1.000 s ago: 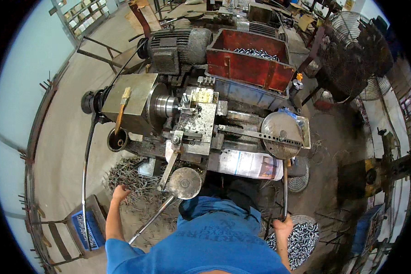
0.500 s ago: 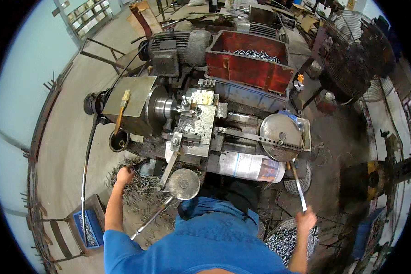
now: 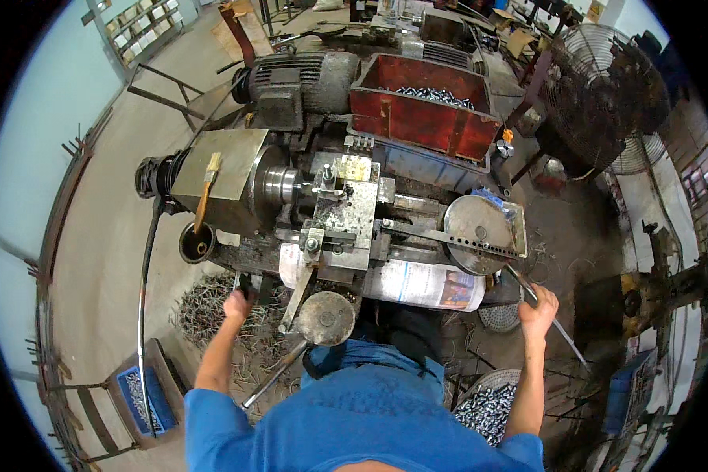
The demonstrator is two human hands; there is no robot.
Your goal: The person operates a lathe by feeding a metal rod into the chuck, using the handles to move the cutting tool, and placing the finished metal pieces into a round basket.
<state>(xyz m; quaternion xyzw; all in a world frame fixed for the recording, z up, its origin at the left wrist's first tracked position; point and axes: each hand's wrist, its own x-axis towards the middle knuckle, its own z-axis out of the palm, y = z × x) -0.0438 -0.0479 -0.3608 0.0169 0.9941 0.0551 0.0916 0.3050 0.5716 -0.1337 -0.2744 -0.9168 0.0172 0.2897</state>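
My right hand (image 3: 538,312) is closed around a metal lever rod (image 3: 567,343) that slants down and right from beneath the round steel disc (image 3: 480,236) on the lathe's right end. My left hand (image 3: 238,306) is closed at the lathe's front left, beside a dark piece sticking up at its fingers; what it grips is mostly hidden. Between the hands lies the tool slide (image 3: 346,212), with a smaller round disc (image 3: 326,318) at its front. Left of the slide, the bright chuck (image 3: 282,187) faces the clamped tool post (image 3: 328,177).
Metal shavings (image 3: 204,311) pile beneath my left hand. A basket of small shiny parts (image 3: 488,409) stands by my right elbow; a blue bin (image 3: 145,400) is at lower left. Behind the lathe are a motor (image 3: 315,82), a red parts box (image 3: 425,118) and a large fan (image 3: 606,102).
My right hand has moved up, farther from my body, and the lever rod has changed angle, extending past the hand. My left hand has shifted right. The tool slide has moved slightly right, away from the chuck.
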